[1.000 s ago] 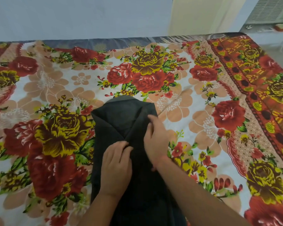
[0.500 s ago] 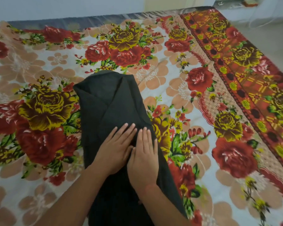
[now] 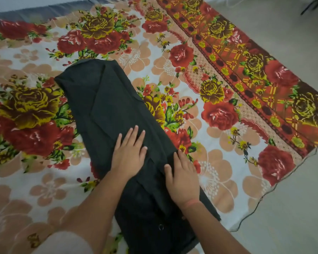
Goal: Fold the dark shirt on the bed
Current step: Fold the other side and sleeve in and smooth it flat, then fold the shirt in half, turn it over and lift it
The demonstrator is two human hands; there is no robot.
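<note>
Your left hand [image 3: 128,158] lay flat on the dark shirt [image 3: 106,107] near the centre of the frame. Its fingers were straight and slightly spread, the grip open, the palm pressing on the cloth. Your right hand [image 3: 184,180] rested palm-down just to its right, at the shirt's right-hand edge, fingers straight, its grip likewise open and holding nothing. A thin reddish band [image 3: 192,202] circled that wrist. The shirt stretched as a long, narrow strip across the bed [image 3: 44,180], running from upper left of centre down to the bottom edge of the frame. Its sides were turned in over the middle, and a small round button [image 3: 161,227] showed near the bottom. Beneath it lay the floral bedsheet [image 3: 218,114], red and yellow roses on a pale ground, with a red patterned border at the right. Pale floor [image 3: 283,217] filled the right side of the frame.
</note>
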